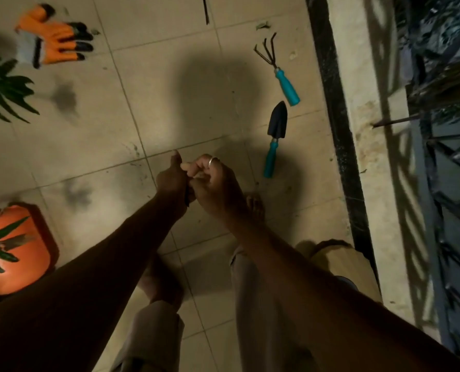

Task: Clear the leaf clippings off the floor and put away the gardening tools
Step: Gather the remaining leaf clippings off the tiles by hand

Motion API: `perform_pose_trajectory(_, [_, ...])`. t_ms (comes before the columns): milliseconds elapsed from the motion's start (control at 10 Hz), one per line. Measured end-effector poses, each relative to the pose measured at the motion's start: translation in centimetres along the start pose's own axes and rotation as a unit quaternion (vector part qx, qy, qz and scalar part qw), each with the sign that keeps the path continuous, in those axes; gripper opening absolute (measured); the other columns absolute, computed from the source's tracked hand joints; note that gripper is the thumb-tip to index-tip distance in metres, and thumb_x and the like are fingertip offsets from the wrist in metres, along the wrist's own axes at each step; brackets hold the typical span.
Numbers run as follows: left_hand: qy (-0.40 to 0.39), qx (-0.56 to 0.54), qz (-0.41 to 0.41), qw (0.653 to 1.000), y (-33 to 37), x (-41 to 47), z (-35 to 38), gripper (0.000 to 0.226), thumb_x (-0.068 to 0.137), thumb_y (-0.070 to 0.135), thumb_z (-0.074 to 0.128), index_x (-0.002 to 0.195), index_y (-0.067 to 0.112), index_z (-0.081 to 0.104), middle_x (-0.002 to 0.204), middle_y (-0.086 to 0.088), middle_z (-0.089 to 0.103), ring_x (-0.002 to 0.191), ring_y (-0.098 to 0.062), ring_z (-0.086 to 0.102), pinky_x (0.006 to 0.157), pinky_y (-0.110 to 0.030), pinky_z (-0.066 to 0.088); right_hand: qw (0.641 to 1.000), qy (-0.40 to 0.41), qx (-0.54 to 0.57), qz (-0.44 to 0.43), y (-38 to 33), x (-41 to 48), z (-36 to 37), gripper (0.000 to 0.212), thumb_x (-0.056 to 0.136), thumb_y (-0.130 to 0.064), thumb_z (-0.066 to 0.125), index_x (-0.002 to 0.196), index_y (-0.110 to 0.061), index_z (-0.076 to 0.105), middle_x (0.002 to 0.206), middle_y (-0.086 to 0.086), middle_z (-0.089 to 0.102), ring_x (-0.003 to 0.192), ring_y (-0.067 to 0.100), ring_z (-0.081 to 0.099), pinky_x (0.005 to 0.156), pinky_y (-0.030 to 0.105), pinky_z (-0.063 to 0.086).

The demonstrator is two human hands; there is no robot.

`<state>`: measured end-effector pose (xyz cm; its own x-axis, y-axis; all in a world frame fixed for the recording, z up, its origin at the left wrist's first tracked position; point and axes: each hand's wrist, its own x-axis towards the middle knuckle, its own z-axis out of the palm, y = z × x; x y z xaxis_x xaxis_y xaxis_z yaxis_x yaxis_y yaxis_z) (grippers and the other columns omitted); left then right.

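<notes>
My left hand (171,179) and my right hand (215,183) meet above the tiled floor (170,76), fingers curled. A small dark piece (188,198), maybe a leaf clipping, sticks out between them; which hand holds it I cannot tell. A black trowel with a teal handle (275,139) lies on the tiles to the right of my hands. Beyond it lies a hand rake with a teal handle (280,69). A pair of orange and black garden gloves (54,38) lies at the far left. A small green leaf scrap (262,24) sits near the rake.
An orange plant pot (22,261) stands at the lower left, green fronds (3,89) reach in above it. A raised stone kerb (363,130) and a metal railing (443,183) run along the right. A dark stick (205,10) lies at the top. My bare feet stand below my hands.
</notes>
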<state>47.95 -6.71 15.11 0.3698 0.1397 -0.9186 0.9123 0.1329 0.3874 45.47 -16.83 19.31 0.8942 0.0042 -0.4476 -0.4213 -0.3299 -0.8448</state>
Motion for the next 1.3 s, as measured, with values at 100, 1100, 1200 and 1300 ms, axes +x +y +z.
perform_pose_trajectory(100, [0.045,0.046,0.033,0.997,0.9,-0.2,1.6,0.032,0.111,0.034,0.036,0.084,0.038,0.052,0.075,-0.006,0.053,0.059,-0.019,0.052,0.048,-0.028,0.04,1.0,0.008,0.007,0.002,-0.1,0.3,-0.8,0.019,0.087,-0.01,0.055,0.093,-0.028,0.054,0.119,0.005,0.07,0.118,0.022,0.064,0.086,0.037,0.062])
perform_pose_trajectory(1100, [-0.063,0.082,-0.028,0.994,20.3,-1.5,9.2,0.047,0.107,0.041,0.043,0.069,0.014,0.052,0.057,-0.004,0.044,0.035,-0.014,0.038,0.041,-0.019,0.027,0.983,0.039,-0.174,-0.036,-8.4,16.7,-12.2,0.024,0.086,-0.012,0.053,0.104,-0.017,0.067,0.102,0.0,0.068,0.098,0.014,0.063,0.086,0.022,0.051])
perform_pose_trajectory(1200, [-0.093,0.088,-0.043,0.991,22.4,1.6,9.4,0.052,0.106,0.04,0.049,0.059,0.02,0.04,0.047,0.002,0.037,0.034,-0.013,0.03,0.046,-0.02,0.022,0.964,0.013,-0.264,0.019,-6.5,23.5,-14.3,0.031,0.095,-0.022,0.056,0.121,-0.012,0.067,0.119,0.005,0.068,0.111,0.017,0.061,0.094,0.024,0.046])
perform_pose_trajectory(1300, [-0.108,0.103,-0.055,0.987,24.3,4.9,9.8,0.056,0.106,0.04,0.051,0.055,0.021,0.038,0.044,0.004,0.035,0.034,-0.013,0.029,0.046,-0.02,0.023,0.949,0.048,-0.307,0.042,-5.1,29.7,-17.5,0.018,0.097,-0.029,0.053,0.083,-0.024,0.064,0.082,-0.004,0.063,0.075,0.006,0.057,0.07,0.027,0.048])
